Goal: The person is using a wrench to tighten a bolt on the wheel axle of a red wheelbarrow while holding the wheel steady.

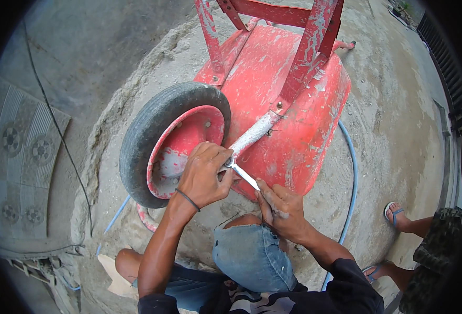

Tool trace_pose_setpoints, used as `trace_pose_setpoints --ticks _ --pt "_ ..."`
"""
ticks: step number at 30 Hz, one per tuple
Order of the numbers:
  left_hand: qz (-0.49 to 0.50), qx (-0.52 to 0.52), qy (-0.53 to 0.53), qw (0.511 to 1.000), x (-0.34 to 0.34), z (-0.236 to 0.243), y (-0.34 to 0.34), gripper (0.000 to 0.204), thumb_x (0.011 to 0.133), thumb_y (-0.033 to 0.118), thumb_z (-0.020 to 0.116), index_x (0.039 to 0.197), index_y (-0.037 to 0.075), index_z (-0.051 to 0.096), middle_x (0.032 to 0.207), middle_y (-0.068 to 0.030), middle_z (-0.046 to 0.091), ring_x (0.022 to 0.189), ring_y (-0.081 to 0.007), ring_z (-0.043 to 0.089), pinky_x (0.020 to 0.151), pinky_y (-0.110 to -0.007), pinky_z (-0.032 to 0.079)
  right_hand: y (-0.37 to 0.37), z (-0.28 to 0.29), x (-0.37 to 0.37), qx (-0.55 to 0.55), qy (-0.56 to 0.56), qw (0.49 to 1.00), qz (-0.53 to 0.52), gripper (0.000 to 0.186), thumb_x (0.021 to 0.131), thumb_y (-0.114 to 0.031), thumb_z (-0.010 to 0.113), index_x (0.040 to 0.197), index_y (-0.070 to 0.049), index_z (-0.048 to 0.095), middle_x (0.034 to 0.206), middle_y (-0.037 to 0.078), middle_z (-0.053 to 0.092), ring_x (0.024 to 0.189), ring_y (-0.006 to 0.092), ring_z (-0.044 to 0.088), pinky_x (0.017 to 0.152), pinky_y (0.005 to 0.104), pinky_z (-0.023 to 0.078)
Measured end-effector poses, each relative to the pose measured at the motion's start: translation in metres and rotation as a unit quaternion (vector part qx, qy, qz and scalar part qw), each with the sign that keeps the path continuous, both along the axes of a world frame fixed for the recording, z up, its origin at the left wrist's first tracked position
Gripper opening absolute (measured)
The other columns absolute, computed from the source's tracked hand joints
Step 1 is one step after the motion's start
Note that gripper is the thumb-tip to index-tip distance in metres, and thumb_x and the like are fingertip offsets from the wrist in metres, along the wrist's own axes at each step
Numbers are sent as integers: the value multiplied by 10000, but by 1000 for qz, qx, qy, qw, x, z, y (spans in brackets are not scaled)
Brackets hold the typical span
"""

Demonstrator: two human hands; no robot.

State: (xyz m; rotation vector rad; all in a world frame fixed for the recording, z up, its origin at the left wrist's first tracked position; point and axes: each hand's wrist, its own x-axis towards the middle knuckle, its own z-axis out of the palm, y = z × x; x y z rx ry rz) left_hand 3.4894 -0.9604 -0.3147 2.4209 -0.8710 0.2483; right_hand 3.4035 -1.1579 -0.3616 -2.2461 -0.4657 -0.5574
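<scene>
A red wheelbarrow point(293, 152), its paint scuffed and splashed with pale cement, lies upside down before me. Its wheel point(143, 137), a black tyre on a red hub, is on the left. My right hand point(284, 210) grips the lower end of a silver wrench point(245, 177). The wrench's head sits at the axle end, by the tip of a cement-coated frame tube point(254, 132). My left hand point(203, 175) is closed there, thumb and fingers bent beside the wrench head and in front of the hub. What those fingers pinch is hidden.
A blue hose point(352, 172) curves along the right of the wheelbarrow. At the right edge stands another person in sandals point(396, 215). Patterned tiles point(24, 157) and a dark cable point(53, 104) lie on the left. Red frame legs point(314, 47) rise at the far side.
</scene>
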Motion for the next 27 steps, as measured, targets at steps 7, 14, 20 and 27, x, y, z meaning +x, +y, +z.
trace_pose_setpoints --ticks 7,14,20,27 --pt "15 -22 4 1000 1 0 -1 355 657 36 658 997 -61 634 860 -178 599 834 -338 568 796 -413 460 -27 5 37 152 210 966 26 159 820 -92 715 952 -4 715 755 131 674 583 141 591 553 292 452" --pt "9 22 10 1000 -4 4 -4 349 670 76 715 1010 8 669 926 -148 611 868 -320 573 775 -383 457 -13 9 26 85 120 989 17 149 759 -135 745 873 -43 715 665 129 624 580 261 626 526 357 472" --pt "-29 84 -39 995 1 1 -4 241 708 145 735 944 98 718 939 -64 617 837 -252 578 728 -374 446 -14 4 36 61 159 985 5 203 788 -120 741 966 -26 709 729 118 646 596 206 615 540 318 464" --pt "-7 175 -90 980 -8 -7 -8 206 743 171 701 932 99 665 891 -35 600 749 -216 574 645 -384 428 -8 -18 -13 182 -83 949 -246 424 969 -313 506 1200 36 569 1185 190 578 1085 279 558 905 397 439"
